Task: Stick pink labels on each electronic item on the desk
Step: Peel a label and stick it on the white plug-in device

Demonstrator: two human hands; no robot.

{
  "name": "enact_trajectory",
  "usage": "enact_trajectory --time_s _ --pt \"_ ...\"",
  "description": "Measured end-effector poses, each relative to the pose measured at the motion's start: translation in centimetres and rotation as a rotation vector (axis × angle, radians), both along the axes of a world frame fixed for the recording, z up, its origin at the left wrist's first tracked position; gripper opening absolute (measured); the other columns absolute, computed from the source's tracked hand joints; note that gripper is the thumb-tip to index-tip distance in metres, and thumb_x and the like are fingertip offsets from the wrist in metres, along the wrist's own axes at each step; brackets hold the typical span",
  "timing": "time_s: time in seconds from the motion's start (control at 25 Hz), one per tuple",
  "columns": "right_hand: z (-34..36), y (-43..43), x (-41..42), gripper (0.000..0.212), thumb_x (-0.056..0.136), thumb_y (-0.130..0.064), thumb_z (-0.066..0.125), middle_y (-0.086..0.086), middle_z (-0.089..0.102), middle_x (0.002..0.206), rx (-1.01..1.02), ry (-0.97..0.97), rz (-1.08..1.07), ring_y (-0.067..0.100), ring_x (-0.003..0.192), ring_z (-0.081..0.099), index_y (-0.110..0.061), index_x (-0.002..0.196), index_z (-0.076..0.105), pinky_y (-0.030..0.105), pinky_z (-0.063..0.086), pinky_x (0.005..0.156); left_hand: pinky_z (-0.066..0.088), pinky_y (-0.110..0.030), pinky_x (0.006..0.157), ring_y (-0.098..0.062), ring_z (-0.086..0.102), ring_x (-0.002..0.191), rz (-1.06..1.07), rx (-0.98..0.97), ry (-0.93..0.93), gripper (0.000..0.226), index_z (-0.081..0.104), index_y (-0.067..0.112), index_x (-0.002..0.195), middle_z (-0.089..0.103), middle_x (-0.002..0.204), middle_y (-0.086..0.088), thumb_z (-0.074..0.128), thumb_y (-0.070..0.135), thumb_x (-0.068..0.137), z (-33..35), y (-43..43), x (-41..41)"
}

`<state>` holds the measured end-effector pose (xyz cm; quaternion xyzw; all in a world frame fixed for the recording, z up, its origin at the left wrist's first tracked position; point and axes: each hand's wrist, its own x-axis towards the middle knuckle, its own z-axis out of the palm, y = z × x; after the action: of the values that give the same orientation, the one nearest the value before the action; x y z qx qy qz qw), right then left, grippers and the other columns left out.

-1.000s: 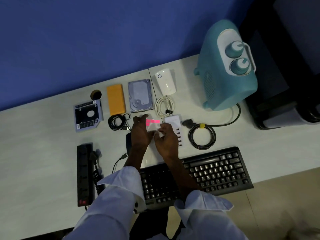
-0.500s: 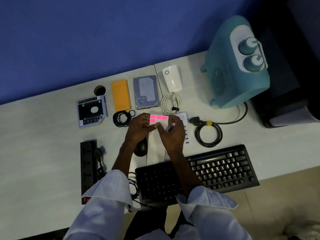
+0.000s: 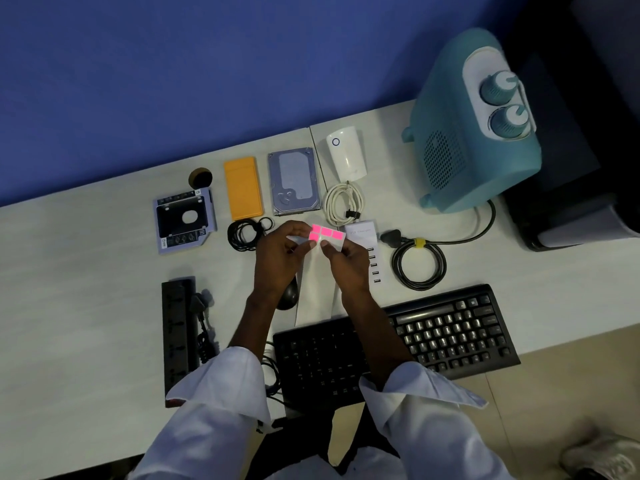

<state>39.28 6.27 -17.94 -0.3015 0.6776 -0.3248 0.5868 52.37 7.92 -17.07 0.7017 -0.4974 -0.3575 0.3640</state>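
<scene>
- Left hand (image 3: 278, 259) and right hand (image 3: 349, 263) pinch a white sheet of pink rectangular labels (image 3: 326, 233).
- The sheet's side edges run between a black oval mouse (image 3: 288, 296) and a white multi-port charger (image 3: 367, 244).

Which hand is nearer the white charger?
Right. The right hand overlaps the left edge of the charger; the left hand sits further left, across the label sheet.

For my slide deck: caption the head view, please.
Left hand and right hand hold a pink label sheet over the desk.
</scene>
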Motion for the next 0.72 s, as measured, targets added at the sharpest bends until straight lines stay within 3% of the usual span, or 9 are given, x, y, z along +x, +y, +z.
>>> enact_trajectory --time_s 0.24,0.4,0.6,0.72 --pt "0.18 0.20 -0.31 0.023 0.091 -0.012 0.067 0.014 0.074 0.098 -0.009 0.015 0.030 0.023 0.089 0.065 -0.007 0.112 0.073 0.034 0.052 0.086 0.056 -0.040 0.093 -0.017 0.070 0.097 -0.048 0.005 -0.043 0.021 0.077 0.009 0.105 0.075 0.106 -0.005 0.075 0.020 0.087 0.24 0.41 -0.03" --pt "0.14 0.37 -0.17 0.023 0.091 -0.010 0.066 0.020 0.074 0.103 -0.017 0.009 0.017 0.037 0.101 0.067 -0.008 0.112 0.074 0.032 0.052 0.084 0.058 -0.042 0.086 -0.016 0.069 0.093 -0.061 -0.012 -0.112 0.019 0.077 0.013 0.103 0.075 0.102 -0.002 0.072 0.025 0.090 0.37 0.02 0.14" --pt "0.16 0.19 -0.22 0.024 0.092 -0.009 0.065 0.005 0.071 0.093 -0.016 -0.005 0.015 0.019 0.090 0.064 -0.006 0.114 0.073 0.029 0.049 0.084 0.058 -0.041 0.086 -0.017 0.070 0.091 -0.120 -0.024 -0.142 0.023 0.078 0.013 0.103 0.075 0.101 -0.003 0.078 0.026 0.084 0.26 -0.17 0.42" --pt "0.56 0.22 -0.10 0.024 0.093 -0.007 0.063 0.006 0.070 0.093 -0.019 -0.004 0.008 0.020 0.088 0.064 -0.005 0.115 0.072 0.025 0.048 0.081 0.058 -0.041 0.086 -0.017 0.070 0.090 -0.131 -0.039 -0.163 0.021 0.078 0.014 0.103 0.076 0.100 -0.003 0.077 0.025 0.086 0.34 -0.30 0.50"
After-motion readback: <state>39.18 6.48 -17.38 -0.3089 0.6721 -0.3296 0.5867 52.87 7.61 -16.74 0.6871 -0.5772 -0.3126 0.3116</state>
